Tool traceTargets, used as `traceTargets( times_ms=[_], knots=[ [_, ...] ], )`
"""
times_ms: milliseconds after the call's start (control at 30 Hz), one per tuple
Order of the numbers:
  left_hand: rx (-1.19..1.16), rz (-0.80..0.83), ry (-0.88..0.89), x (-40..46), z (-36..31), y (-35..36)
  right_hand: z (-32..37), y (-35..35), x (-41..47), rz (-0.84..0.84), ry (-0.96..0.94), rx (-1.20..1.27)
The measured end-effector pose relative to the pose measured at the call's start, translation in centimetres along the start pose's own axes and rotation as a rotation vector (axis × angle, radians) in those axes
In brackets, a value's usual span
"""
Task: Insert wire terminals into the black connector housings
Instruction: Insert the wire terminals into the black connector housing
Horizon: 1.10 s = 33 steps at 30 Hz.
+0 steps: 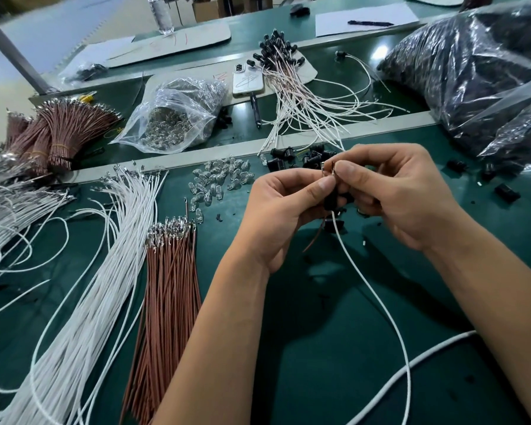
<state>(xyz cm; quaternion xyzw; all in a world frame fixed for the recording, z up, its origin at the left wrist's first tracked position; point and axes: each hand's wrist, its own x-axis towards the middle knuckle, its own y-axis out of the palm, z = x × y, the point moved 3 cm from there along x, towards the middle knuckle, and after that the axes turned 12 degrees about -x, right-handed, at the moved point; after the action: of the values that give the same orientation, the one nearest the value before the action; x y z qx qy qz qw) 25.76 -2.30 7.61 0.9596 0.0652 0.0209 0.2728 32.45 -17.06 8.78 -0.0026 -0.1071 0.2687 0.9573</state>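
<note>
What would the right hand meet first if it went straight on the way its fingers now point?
The right hand points left, toward the left hand. First it would likely meet the left hand's fingertips, since both pinch the same black connector housing with almost no gap; depth is hard to judge.

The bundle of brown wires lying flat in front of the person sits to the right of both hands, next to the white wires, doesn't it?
Not quite: the head view shows the bundle of brown wires to the left of both hands, next to the white wires.
</note>
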Motion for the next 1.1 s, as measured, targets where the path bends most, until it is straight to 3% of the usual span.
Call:
traceTargets(
  times_ms=[433, 767, 1100],
  knots=[
    [0.050, -0.012, 0.027, 0.00, -0.01, 0.04, 0.19, -0.10, 0.14, -0.015, 0.015, 0.038],
    [0.131, -0.041, 0.078, -0.09, -0.32, 0.06, 0.01, -0.13, 0.18, -0.047, -0.087, -0.059],
    [0.160, -0.054, 0.095, -0.17, -0.45, 0.08, 0.23, -0.05, 0.15, -0.048, -0.071, -0.097]
  ],
)
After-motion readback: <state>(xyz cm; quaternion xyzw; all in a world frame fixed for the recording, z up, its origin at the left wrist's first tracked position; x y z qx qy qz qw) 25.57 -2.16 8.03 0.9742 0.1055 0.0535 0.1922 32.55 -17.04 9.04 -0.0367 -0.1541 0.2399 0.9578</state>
